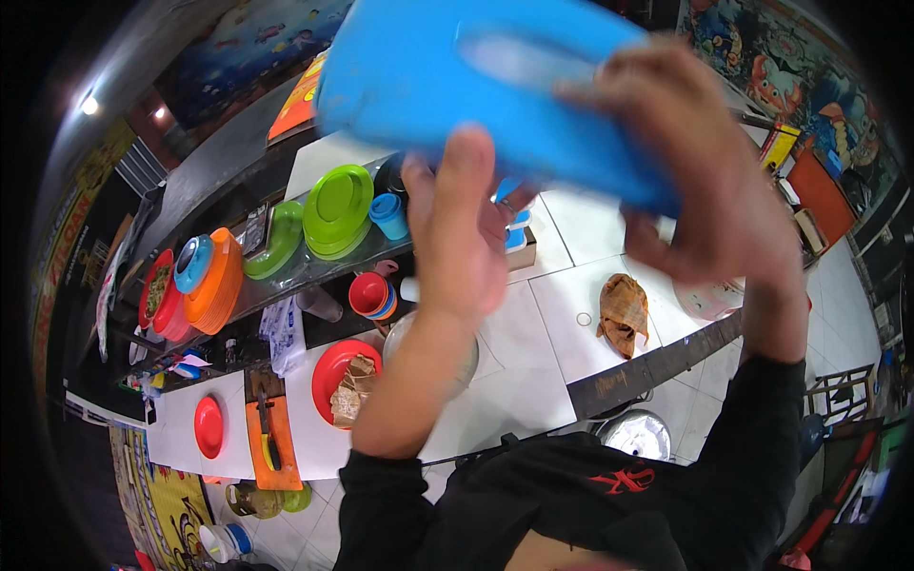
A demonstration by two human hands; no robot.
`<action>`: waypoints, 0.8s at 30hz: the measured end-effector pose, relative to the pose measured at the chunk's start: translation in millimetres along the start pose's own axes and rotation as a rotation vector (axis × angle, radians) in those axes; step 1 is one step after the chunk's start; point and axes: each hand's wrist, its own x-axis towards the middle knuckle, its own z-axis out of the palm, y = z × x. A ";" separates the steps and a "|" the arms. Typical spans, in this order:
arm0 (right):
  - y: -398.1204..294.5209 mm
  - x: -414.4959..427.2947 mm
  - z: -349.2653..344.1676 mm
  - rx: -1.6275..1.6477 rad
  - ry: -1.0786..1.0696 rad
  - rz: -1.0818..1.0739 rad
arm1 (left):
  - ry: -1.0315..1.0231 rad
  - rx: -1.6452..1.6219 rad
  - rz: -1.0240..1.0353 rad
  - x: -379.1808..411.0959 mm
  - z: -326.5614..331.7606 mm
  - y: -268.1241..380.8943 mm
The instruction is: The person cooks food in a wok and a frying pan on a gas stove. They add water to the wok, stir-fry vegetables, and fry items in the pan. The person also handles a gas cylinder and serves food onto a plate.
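Note:
A large blue plastic container [428,78], blurred by motion, is held up high before me, tilted. My right hand [685,157] grips its right side, with fingers over its face near a pale oval patch. My left hand [464,221] is against its lower edge, the thumb on the near face and the other fingers partly hidden. Below, on the white tiled counter [521,385], lies a crumpled brown cloth or leaf-like piece [623,310]. A red plate [335,364] with brown wrapped pieces [353,392] sits to the left of it, partly behind my left forearm.
An orange cutting board [285,442] holds a yellow-handled knife [268,435], beside a small red plate [208,427]. Green plates [337,207], orange bowls [221,285] and a blue lidded cup [388,214] line the shelf at left. A whitish bucket [710,296] stands at right.

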 end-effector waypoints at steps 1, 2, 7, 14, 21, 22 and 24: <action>-20.1 -7.6 12.8 0.075 -0.030 0.052 | 0.039 -0.016 0.058 -12.0 -3.9 -3.3; -30.5 -18.5 16.5 0.065 -0.061 0.105 | 0.041 0.002 0.159 -20.3 1.0 -16.7; -76.0 -30.1 28.5 0.273 0.000 0.204 | 0.007 0.213 0.491 -61.5 -10.0 -54.8; -105.9 -17.1 41.0 0.458 -0.195 0.245 | 0.028 0.256 0.450 -99.1 -40.6 -36.6; -134.0 2.9 54.2 0.430 -0.213 0.241 | 0.122 0.213 0.452 -113.9 -51.0 -13.5; -137.2 4.8 54.7 0.428 -0.227 0.246 | 0.122 0.208 0.457 -114.2 -55.1 -13.3; -137.6 8.8 57.8 0.403 -0.211 0.203 | 0.124 0.220 0.453 -115.6 -62.6 -12.3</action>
